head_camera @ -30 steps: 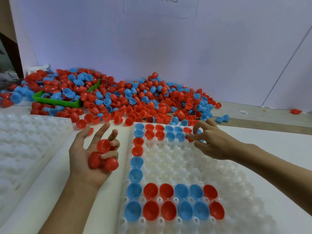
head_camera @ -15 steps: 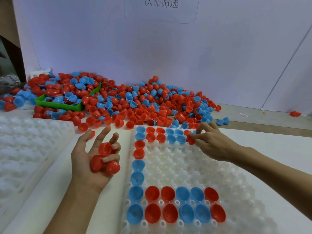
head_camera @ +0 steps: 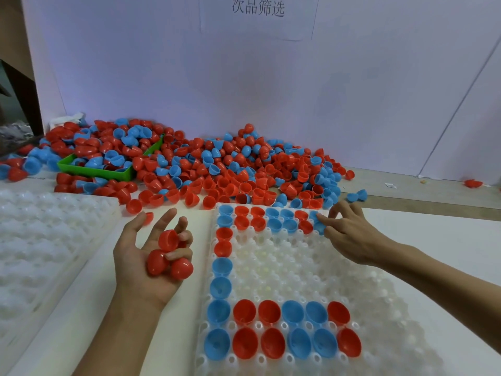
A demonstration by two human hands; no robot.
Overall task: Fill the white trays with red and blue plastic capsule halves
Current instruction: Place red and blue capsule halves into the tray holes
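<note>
While the right hand [head_camera: 352, 234] pinches a blue capsule half [head_camera: 317, 219] into the white tray [head_camera: 298, 267]'s far rows, seat it open side up, fully down. Left hand [head_camera: 146, 256]'s curled fingers clamp three red capsule halves [head_camera: 169, 256], ready to feed.
</note>
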